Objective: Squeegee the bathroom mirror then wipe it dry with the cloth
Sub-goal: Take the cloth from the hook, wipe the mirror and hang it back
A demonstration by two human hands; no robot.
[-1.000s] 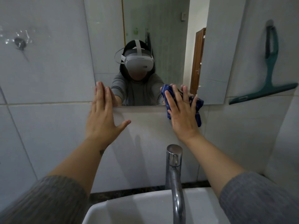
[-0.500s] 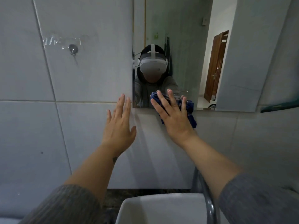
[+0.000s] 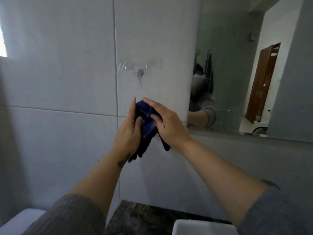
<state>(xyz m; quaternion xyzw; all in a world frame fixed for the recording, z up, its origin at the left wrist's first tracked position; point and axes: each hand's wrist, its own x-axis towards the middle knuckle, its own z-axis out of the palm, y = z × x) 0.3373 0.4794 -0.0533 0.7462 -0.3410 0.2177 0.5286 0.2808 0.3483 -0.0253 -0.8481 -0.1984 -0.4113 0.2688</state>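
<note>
Both hands raised in front of the tiled wall [image 3: 59, 73], left of the mirror [image 3: 237, 73]. Dark blue cloth [image 3: 146, 122] sandwiched between them: left hand [image 3: 127, 131] pressed flat on its left side, thumb on the front face; right hand [image 3: 167, 126] closed over its right side, thumb also on the front. So both hands are clamped on the cloth, palms facing each other.

Cloth is folded or bunched, long axis running top-right to bottom-left; upper end at the fingertips, lower end hanging loose past the left wrist. A second tail dangles under the right palm. Cloth is clear of the mirror glass, in front of bare tile.

Small metal wall hook [image 3: 140, 73] with clear adhesive pad sits above the hands. Mirror reflects a grey sleeve and a brown door [image 3: 264, 82].

Below: dark speckled worktop [image 3: 144, 217]; corner of a white basin [image 3: 194, 228] at the bottom edge, contents not visible.
</note>
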